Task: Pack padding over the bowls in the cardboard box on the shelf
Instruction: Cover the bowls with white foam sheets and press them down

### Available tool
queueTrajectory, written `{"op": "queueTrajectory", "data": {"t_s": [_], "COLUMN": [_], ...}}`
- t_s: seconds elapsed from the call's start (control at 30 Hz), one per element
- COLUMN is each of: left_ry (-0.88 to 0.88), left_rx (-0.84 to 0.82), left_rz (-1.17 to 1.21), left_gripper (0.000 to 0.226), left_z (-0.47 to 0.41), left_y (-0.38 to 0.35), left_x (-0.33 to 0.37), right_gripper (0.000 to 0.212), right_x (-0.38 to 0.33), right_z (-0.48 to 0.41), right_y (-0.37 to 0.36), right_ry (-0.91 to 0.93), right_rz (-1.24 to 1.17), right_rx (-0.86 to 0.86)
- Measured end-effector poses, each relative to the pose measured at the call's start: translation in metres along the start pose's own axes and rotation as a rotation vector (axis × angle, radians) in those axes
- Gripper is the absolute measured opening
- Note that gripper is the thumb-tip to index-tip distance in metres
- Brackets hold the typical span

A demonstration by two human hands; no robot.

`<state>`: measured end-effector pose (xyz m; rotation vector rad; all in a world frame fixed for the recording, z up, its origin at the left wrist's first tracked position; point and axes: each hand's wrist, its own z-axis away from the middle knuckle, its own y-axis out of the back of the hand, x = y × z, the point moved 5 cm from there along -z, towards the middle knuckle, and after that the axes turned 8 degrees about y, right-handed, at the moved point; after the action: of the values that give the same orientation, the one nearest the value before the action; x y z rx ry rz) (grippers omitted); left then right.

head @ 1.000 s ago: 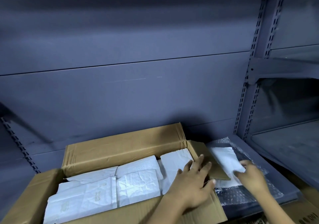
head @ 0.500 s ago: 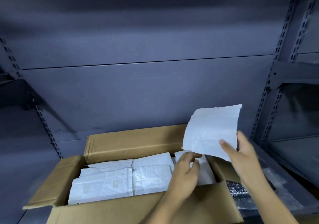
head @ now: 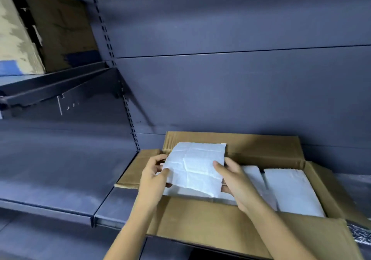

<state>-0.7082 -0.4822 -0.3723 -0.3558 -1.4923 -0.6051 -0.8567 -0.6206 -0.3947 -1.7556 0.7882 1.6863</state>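
Open brown cardboard box [head: 210,219] on the dark metal shelf [head: 60,179]. Over the box's left end, left hand [head: 152,179] and right hand [head: 236,181] each pinch an edge of the creased white padding sheet [head: 194,167]. Lower flat, covering the gap. Beyond, white wrapped pieces [head: 291,191] fill the box's right end.

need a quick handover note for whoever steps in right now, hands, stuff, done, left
Left hand: gripping the left edge of a white padding sheet.
Right hand: gripping the sheet's right edge.
The sheet is held up over the left end of the open cardboard box on the shelf.
Done: white padding pieces already cover the middle and right of the box; no bowls show.
Left: lower this sheet onto the left end, probably the last gap, and press it flat.
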Motion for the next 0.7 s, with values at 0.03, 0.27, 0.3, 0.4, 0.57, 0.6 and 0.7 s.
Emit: {"op": "queueTrajectory", "data": {"t_s": [0.03, 0.27, 0.3, 0.4, 0.57, 0.6, 0.7], "left_ry": [-0.004, -0.156, -0.183, -0.183, -0.157, -0.143, -0.116], "left_rx": [0.012, 0.236, 0.243, 0.146, 0.056, 0.045, 0.020], "left_rz": [-0.058, -0.587, -0.651, -0.738, -0.775, -0.772, -0.761], "left_gripper": [0.035, 0.032, 0.033, 0.038, 0.040, 0.041, 0.044], "left_z": [-0.003, -0.009, -0.008, -0.006, -0.003, -0.003, -0.003], "left_y": [0.009, 0.026, 0.022, 0.005, -0.013, -0.014, -0.015], "left_x": [-0.005, -0.014, -0.012, -0.012, -0.009, -0.009, -0.006], "right_gripper": [0.017, 0.006, 0.007, 0.010, 0.014, 0.016, 0.020], "right_x": [0.001, 0.015, 0.017, 0.020, 0.015, 0.014, 0.012], "right_z": [-0.007, -0.038, -0.039, -0.041, -0.036, -0.036, -0.038], "right_y": [-0.008, -0.046, -0.048, -0.043, -0.052, -0.055, -0.058], "right_ry": [-0.002, 0.051, 0.052, 0.032, 0.040, 0.041, 0.042], "right_rz": [0.005, 0.146, 0.183, 0.287, 0.338, 0.365, 0.382], "right_rx": [0.011, 0.061, 0.065, 0.114, 0.019, -0.008, -0.010]}}
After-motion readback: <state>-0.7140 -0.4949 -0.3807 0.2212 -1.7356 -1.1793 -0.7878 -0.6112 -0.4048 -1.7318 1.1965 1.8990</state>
